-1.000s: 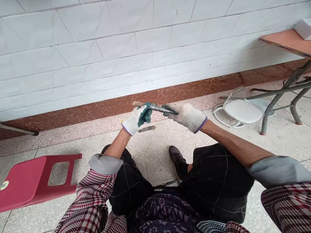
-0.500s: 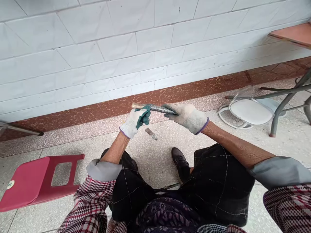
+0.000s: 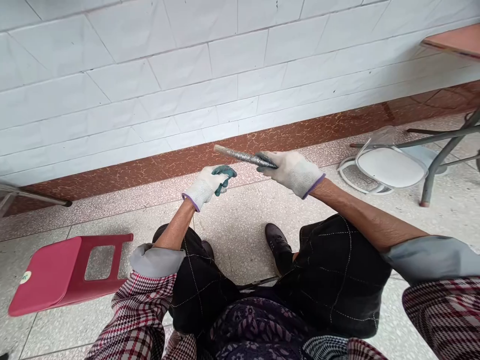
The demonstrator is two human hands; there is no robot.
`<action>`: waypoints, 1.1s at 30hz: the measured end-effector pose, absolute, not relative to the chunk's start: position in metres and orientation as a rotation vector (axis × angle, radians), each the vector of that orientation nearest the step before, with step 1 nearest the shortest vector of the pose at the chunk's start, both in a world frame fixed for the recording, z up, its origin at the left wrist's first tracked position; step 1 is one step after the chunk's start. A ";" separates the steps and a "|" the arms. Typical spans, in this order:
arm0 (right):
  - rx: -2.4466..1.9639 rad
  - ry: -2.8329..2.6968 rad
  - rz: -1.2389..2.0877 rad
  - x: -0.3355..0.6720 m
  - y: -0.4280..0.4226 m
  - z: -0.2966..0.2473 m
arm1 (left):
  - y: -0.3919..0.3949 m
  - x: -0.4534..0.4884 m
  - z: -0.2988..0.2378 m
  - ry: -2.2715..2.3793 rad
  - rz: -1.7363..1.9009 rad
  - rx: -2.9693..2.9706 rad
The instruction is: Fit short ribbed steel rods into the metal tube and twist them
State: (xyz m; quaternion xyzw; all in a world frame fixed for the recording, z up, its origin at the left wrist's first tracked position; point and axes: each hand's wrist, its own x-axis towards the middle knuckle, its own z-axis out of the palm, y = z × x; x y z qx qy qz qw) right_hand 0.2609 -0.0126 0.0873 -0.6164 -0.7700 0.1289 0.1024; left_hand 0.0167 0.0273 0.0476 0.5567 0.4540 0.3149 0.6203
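Note:
Held out over the tiled floor, my right hand (image 3: 291, 170) wears a white glove and is closed on one end of a thin rod wrapped in silvery wire (image 3: 242, 156). The rod points left and slightly up, with its far end free. My left hand (image 3: 210, 182), in a white glove with a green palm, hangs a little below the rod and does not touch it. Its fingers are curled into a fist, and a small grey piece (image 3: 224, 189) peeks out under them. Both forearms are bare, with the sleeves pushed up.
A red plastic stool (image 3: 56, 272) stands on the floor at the left. A white seat (image 3: 388, 167) lies by grey metal table legs (image 3: 437, 165) at the right. A white tiled wall with a brown skirting (image 3: 150, 167) runs ahead. My dark shoe (image 3: 276, 244) rests below the hands.
My left hand has let go of the rod and dropped slightly. The rod's free end has tilted up in my right hand. The short grey piece below the left hand has drawn up into it.

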 end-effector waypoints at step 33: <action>-1.158 -1.296 1.519 0.230 -0.011 0.105 | 0.026 0.010 0.061 0.607 0.772 1.350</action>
